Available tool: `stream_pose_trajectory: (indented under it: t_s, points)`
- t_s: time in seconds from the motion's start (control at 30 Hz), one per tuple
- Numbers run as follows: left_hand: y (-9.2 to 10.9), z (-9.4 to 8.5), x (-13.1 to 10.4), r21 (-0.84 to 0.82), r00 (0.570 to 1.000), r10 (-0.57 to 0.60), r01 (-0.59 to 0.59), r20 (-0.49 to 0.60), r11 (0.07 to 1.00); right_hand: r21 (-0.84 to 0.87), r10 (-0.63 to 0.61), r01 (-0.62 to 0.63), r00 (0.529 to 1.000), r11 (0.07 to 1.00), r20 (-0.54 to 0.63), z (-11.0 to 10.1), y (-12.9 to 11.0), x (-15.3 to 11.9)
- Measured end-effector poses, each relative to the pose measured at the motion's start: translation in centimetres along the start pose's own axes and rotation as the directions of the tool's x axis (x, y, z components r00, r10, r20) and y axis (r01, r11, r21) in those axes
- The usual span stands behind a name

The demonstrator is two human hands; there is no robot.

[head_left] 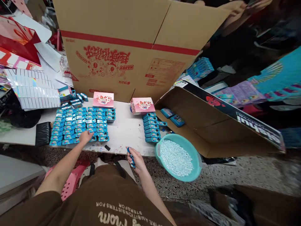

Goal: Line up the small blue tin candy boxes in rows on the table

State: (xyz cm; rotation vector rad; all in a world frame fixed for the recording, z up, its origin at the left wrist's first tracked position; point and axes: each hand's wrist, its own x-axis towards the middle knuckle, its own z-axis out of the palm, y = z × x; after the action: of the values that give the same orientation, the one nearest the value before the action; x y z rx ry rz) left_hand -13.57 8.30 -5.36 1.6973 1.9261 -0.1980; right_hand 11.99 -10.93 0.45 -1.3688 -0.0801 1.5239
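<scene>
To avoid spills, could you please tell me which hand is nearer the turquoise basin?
Right. The right hand, holding something blue, is left of the turquoise basin, apart from it; the left hand is farther left, at the rows of blue cases.

This looks like a small packing workshop: dozens of identical small blue cases (80, 121) stand in rows on a white bench (123, 131), a teal basin (197, 160) at the right holds loose pale pieces (176, 158) in bulk, and a large printed shipping carton (131, 25) rises on the far side, above a speckled floor (225, 174).
</scene>
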Motion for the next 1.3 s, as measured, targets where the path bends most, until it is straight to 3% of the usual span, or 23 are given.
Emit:
stream_pose_trajectory:
  t_s: [0.1,0.2,0.3,0.43,0.57,0.7,0.8,0.87,0.93,1.0,1.1,1.2,1.3]
  points:
    - [-0.1,1.2,-4.1,-0.202,0.989,0.133,-0.145,-0.07,0.969,-0.144,0.02,-0.014,0.999,0.989,0.04,1.5,0.5,1.1]
    - [1.7,3.8,-8.9,-0.564,0.953,0.288,-0.289,-0.094,0.774,-0.322,0.028,0.002,0.996,0.947,0.09,3.4,1.7,2.9]
    - [3.7,6.6,-11.9,-0.865,0.968,0.248,-0.141,-0.02,0.482,-0.495,-0.033,0.095,0.99,0.864,0.134,5.2,3.4,4.9]
    - [3.3,8.0,-11.8,-0.972,0.989,0.046,0.127,0.138,0.198,-0.666,-0.145,0.257,0.965,0.701,0.219,6.9,5.0,7.0]
    - [0.7,7.2,-10.3,-0.944,0.946,-0.001,0.324,0.325,0.066,-0.733,-0.149,0.405,0.908,0.546,0.391,8.4,5.2,8.1]
    - [-1.3,6.3,-9.9,-0.912,0.912,0.025,0.41,0.411,0.01,-0.681,-0.055,0.484,0.834,0.55,0.549,10.2,5.0,8.7]
    - [-2.6,5.6,-9.3,-0.917,0.916,0.033,0.398,0.399,0.025,-0.614,-0.042,0.496,0.797,0.614,0.602,11.2,5.0,8.8]
    - [-3.7,5.0,-8.2,-0.933,0.936,-0.044,0.352,0.35,0.079,-0.587,-0.051,0.466,0.809,0.662,0.586,11.1,5.0,8.7]
    - [-5.1,4.2,-6.6,-0.931,0.954,-0.171,0.282,0.247,0.232,-0.583,-0.066,0.42,0.845,0.696,0.53,10.1,5.0,8.5]
    - [-6.4,3.4,-4.7,-0.861,0.959,-0.269,0.213,0.093,0.462,-0.602,-0.087,0.372,0.89,0.707,0.448,8.3,4.9,8.2]
    - [-7.6,2.3,-2.0,-0.643,0.952,-0.291,0.164,-0.096,0.748,-0.645,-0.11,0.284,0.949,0.71,0.296,5.0,5.0,7.7]
    - [-7.5,1.5,-0.4,-0.408,0.958,-0.245,0.165,-0.151,0.898,-0.631,-0.131,0.192,0.981,0.751,0.143,2.2,5.4,6.9]
    - [-7.0,0.9,0.3,-0.215,0.969,-0.197,0.163,-0.147,0.963,-0.555,-0.134,0.129,0.991,0.822,0.032,0.7,6.1,5.9]
